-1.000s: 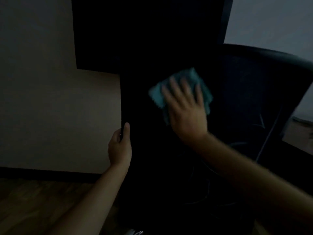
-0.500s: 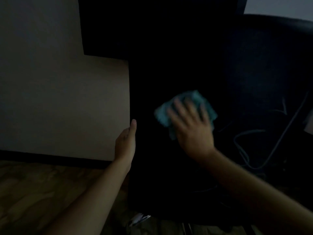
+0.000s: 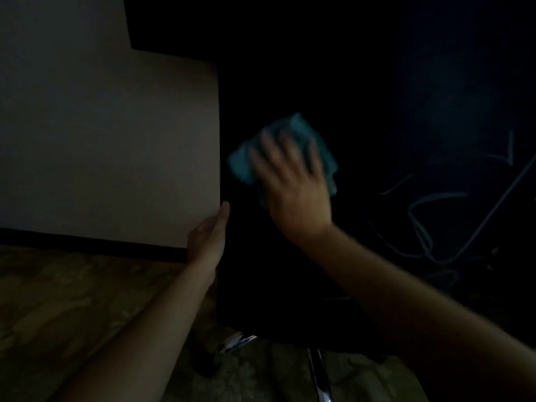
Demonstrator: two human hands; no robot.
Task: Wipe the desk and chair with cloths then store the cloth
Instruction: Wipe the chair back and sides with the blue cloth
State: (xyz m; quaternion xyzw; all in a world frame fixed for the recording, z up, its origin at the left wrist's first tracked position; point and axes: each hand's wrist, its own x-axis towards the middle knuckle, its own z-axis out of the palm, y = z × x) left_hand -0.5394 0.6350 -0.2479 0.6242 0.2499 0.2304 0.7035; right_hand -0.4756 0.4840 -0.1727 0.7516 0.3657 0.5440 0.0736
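Against dark chair back, centre of scene: teal cloth, pressed flat under right hand, fingers spread and straight, blurred. At left edge of chair back: left hand, thumb up along the edge, fingers hidden behind, grip not discernible. Far right, in deep shadow: pale cables. Near: patterned floor, chrome chair leg. Left: pale wall.

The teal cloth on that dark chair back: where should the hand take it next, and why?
Probably sweep it on across the dark chair back. The right hand lies flat on the teal cloth, motion-blurred mid-wipe, while the left hand rests at the chair's left edge, apparently steadying it. Much of that surface lies outside the cloth.
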